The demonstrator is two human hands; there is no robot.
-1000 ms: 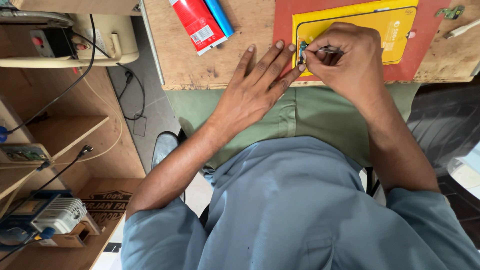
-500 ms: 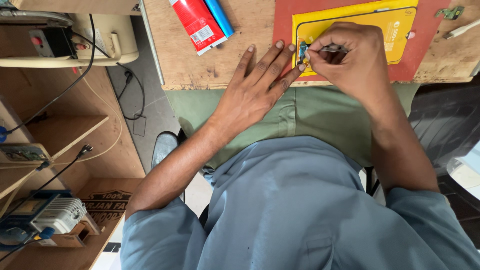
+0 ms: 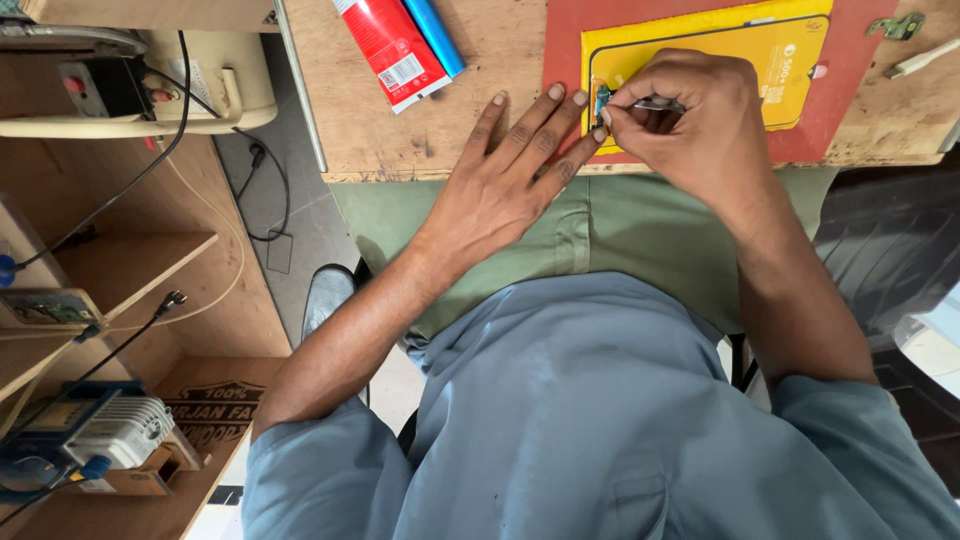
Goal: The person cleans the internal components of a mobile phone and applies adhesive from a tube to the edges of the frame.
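Observation:
My left hand [image 3: 505,180] lies flat on the near edge of the wooden workbench [image 3: 400,140], fingers spread; its fingertips press the left edge of a flat yellow phone-shaped device [image 3: 790,55] on a red mat [image 3: 850,110]. My right hand [image 3: 690,125] is closed around thin metal tweezers [image 3: 655,103], whose tip meets a small dark part [image 3: 601,98] at the device's left edge, beside my left fingertips.
A red tube and a blue tube [image 3: 400,45] lie on the bench at the left. A small green circuit piece [image 3: 900,25] and a white stick [image 3: 920,60] rest at the right. Shelves with a cream machine [image 3: 150,80], cables and a grey box [image 3: 110,430] stand at the left.
Almost nothing moved. My right hand shifted slightly over the device's left edge with the tweezers; my left hand stayed flat.

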